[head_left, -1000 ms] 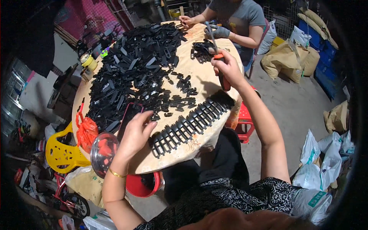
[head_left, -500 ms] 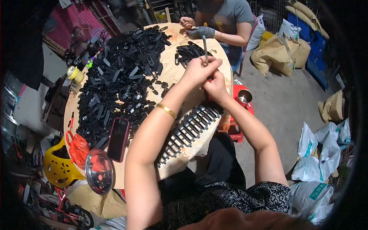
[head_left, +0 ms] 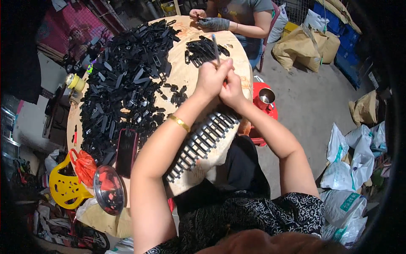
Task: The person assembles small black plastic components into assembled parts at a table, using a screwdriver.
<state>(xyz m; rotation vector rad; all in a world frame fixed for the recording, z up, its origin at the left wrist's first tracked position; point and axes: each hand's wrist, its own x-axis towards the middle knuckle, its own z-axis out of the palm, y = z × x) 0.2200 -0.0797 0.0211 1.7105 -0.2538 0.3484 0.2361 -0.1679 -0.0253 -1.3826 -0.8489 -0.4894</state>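
Both my hands meet above the near right part of a round wooden table point(head_left: 192, 80). My left hand point(head_left: 209, 80), with a gold bangle at its wrist, is closed around a thin rod-like tool point(head_left: 216, 50) whose bluish end points up and away. Against it sits my right hand point(head_left: 232, 89), fingers curled in a pinch; whatever they grip is hidden. Below my hands, a slanting row of slim black plastic pieces point(head_left: 202, 144) lies side by side at the table's near edge. Just beyond is a small pile of black clip-like parts point(head_left: 202, 50).
A large heap of black plastic parts point(head_left: 122, 80) covers the table's left. Near it are a phone point(head_left: 126, 153), a red plastic bag point(head_left: 84, 167) and a clear bowl point(head_left: 109, 190). Across sits a person with a gloved hand point(head_left: 215, 24). A metal cup point(head_left: 266, 96) stands on a red stool point(head_left: 270, 113).
My hands have shifted slightly left, still together, with the rod upright in the left. The whole view has moved a little, and the table appears higher and farther left.
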